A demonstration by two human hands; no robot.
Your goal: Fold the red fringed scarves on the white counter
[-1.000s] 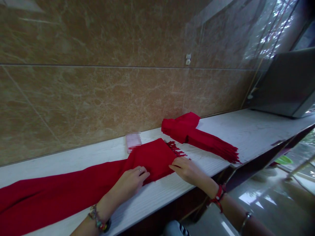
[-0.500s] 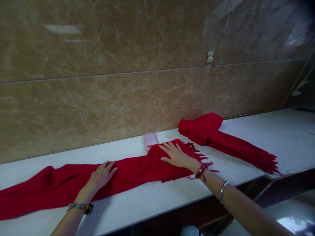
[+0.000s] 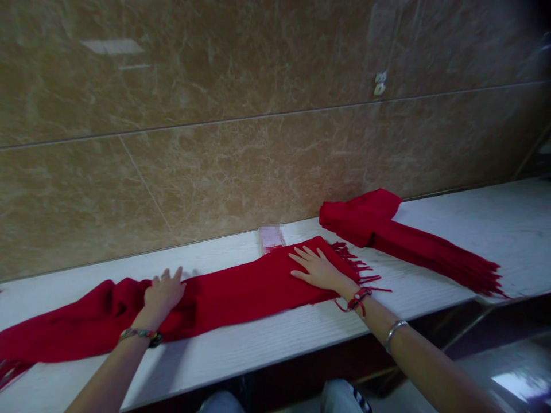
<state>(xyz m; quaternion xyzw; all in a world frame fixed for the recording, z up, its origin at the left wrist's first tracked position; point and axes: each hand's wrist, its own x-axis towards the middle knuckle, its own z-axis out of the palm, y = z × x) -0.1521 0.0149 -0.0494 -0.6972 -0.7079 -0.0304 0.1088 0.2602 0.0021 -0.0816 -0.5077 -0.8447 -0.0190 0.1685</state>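
— Red scarf [image 3: 241, 289] lay lengthwise on the white wood-grain ledge [image 3: 275, 344], under both palms. Hand states?
— Left hand [image 3: 163, 292]: flat, fingers spread, pressing the cloth, gripping nothing. Right hand [image 3: 316, 268]: likewise flat and splayed, with the fringe [image 3: 357, 269] just outboard of its wrist.
— Risks?
— The cloth was rucked just outboard of the left hand, so palms sliding without grip could push in more wrinkles. The red wrist cord [image 3: 358, 297] hung against the fringe and might snag. A small pink item [image 3: 271, 238] sat just past the right fingertips, easily knocked. A second scarf [image 3: 387, 226] lay farther right, apart.
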